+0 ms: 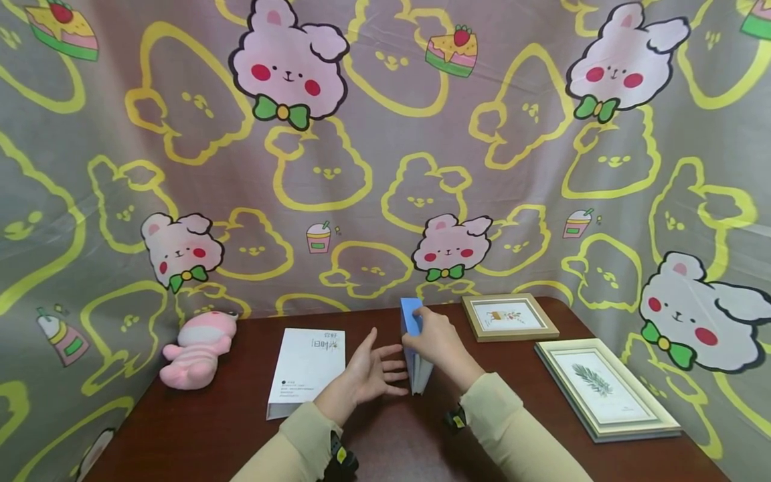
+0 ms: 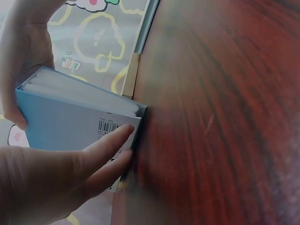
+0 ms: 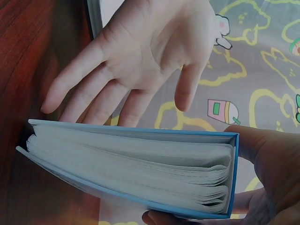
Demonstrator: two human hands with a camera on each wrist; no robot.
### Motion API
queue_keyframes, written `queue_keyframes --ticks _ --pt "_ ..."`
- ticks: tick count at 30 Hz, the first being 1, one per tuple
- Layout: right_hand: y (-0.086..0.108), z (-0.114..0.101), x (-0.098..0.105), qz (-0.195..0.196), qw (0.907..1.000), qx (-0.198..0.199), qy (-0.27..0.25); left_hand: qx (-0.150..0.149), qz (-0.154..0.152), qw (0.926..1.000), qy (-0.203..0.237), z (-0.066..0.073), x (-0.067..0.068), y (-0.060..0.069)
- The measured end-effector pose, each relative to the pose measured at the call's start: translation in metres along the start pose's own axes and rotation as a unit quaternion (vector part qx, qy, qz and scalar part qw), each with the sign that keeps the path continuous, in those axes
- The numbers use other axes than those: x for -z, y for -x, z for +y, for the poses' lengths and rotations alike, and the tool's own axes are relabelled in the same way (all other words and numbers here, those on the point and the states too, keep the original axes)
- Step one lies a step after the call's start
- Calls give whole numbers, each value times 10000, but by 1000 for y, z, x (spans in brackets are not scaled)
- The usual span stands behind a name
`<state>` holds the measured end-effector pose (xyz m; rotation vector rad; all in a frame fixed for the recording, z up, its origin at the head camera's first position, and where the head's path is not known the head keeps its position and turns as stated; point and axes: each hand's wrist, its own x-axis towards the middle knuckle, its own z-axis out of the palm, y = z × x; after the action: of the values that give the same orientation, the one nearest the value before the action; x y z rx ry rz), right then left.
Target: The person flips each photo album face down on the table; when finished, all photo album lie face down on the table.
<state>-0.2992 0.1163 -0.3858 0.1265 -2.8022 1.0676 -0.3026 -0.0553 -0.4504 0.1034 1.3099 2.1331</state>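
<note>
A blue hardcover photo album [image 1: 411, 318] stands on end on the table, its spine up and its page edges showing. My right hand [image 1: 444, 345] grips the album's upper part, thumb on one cover and fingers on the other, as the right wrist view shows. My left hand [image 1: 369, 371] is on the album's left side, palm turned to it and fingers straight. In the left wrist view its fingertips lie against the cover [image 2: 70, 122] near a barcode. The thick white pages [image 3: 131, 164] fan slightly apart between the covers.
A white book-like album [image 1: 310, 365] with printed characters lies left of my hands. Farther left rests a pink plush toy [image 1: 195, 351]. To the right lie a small wooden picture frame [image 1: 476, 328] and a larger leaf-print frame [image 1: 608, 418]. A patterned curtain [image 1: 373, 201] hangs behind the table.
</note>
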Motion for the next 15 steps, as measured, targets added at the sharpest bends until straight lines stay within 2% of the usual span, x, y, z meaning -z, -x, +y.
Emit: queue_keyframes --ticks 5,10,13,15 --pt "0 6 4 -14 9999 0 -135 8 -29 10000 -3 0 0 -1" --pt "-1 22 11 -62 9990 -53 -442 5 -66 10000 -32 0 1 -1" --pt "-2 32 17 -129 9947 -74 -1014 -22 -57 10000 -75 0 1 -2" --pt "-2 38 21 -277 9844 -208 -1726 -34 -47 9999 -94 0 0 -2"
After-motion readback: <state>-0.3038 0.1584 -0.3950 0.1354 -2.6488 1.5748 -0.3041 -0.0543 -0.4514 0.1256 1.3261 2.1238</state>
